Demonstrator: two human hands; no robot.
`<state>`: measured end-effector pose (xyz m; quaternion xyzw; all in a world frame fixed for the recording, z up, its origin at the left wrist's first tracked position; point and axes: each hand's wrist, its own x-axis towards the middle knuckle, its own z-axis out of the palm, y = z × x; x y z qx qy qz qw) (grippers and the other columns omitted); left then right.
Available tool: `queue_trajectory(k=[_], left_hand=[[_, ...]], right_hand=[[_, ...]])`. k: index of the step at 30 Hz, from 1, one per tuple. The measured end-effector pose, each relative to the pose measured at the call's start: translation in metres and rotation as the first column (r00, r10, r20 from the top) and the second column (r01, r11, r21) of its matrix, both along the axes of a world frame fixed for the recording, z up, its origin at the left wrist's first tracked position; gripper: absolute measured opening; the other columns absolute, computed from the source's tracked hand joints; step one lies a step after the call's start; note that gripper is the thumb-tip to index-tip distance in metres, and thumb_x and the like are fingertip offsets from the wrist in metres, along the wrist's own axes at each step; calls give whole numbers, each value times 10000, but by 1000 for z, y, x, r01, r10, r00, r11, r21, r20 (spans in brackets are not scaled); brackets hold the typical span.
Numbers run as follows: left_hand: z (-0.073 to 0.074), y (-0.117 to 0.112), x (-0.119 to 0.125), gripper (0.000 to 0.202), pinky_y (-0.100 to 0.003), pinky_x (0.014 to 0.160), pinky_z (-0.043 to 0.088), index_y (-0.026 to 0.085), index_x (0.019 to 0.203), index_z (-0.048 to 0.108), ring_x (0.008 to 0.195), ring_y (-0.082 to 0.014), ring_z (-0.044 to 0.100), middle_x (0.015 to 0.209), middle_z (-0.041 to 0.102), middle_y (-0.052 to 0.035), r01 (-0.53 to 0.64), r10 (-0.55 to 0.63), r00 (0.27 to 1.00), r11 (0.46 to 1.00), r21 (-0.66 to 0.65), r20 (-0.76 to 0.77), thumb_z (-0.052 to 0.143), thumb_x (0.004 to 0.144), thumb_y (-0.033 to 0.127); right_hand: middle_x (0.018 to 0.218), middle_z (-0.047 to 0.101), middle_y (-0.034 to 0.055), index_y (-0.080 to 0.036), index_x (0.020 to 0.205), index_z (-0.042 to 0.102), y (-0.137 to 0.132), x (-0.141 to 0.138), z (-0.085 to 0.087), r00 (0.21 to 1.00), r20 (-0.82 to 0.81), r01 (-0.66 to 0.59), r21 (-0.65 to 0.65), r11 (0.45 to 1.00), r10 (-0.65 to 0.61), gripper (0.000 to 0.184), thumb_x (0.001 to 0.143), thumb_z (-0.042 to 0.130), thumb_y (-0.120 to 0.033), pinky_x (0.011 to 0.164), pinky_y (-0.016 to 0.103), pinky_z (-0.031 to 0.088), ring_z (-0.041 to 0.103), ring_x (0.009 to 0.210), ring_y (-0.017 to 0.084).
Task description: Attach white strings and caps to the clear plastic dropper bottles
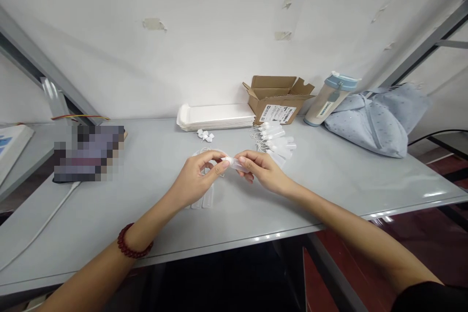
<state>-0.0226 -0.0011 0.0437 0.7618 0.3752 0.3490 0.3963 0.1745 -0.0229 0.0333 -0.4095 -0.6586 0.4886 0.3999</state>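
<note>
Above the grey table, both hands meet on a small translucent plastic tube (238,164) with a white end. My left hand (192,178) pinches the white end between thumb and fingertips. The clear body is gripped by the fingers of my right hand (266,171). Partly hidden beneath my left hand lie several similar clear tubes (208,196) with thin white cords. Just beyond my right hand, a pile of translucent tubes (280,144) with white ends and cords is fanned out. Small crumpled white pieces (205,135) lie behind my left hand.
Against the wall are a stack of white flat sheets or trays (217,116), an open cardboard box (280,102), a tumbler (331,100) and a light blue cloth bag (369,124). At left, a blurred-out device (89,156) has a white cable (44,226). The table's front edge (266,238) runs below my forearms.
</note>
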Motion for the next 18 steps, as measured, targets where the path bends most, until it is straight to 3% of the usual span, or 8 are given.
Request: queue_trajectory(k=[7, 10, 14, 18], left_hand=[[3, -2, 2, 282, -251, 652, 469, 188, 768, 647, 712, -153, 604, 743, 665, -12, -4, 3, 1000, 1000, 0, -26, 520, 884, 411], [3, -2, 2, 291, -235, 601, 448, 186, 725, 634, 668, -143, 587, 698, 644, -2, -26, 26, 999, 1000, -6, -28, 532, 875, 413], [4, -1, 2, 361, -228, 542, 420, 177, 621, 591, 592, -131, 546, 622, 605, 2, -53, 52, 998, 998, -18, -28, 519, 871, 428], [3, -1, 2, 328, -236, 566, 429, 176, 655, 630, 607, -135, 551, 643, 626, -1, -18, 16, 998, 1000, -26, -64, 532, 863, 411]], right_hand=[[672, 568, -3, -150, 943, 605, -6, -1, 7, 983, 176, 28, 143, 989, -53, 330, 939, 428, -428, 549, 236, 358, 423, 544, 89], [726, 614, 16, -158, 975, 596, -6, -1, 5, 970, 226, 45, 204, 978, -91, 286, 915, 488, -416, 579, 242, 397, 486, 592, 106], [888, 652, 73, -165, 1009, 594, -3, 0, -1, 939, 311, 21, 378, 926, -149, 269, 904, 515, -400, 627, 268, 434, 557, 703, 147], [821, 639, 80, -157, 1009, 597, -1, 2, -5, 908, 369, -7, 489, 873, -200, 287, 958, 404, -363, 633, 282, 423, 550, 681, 158]])
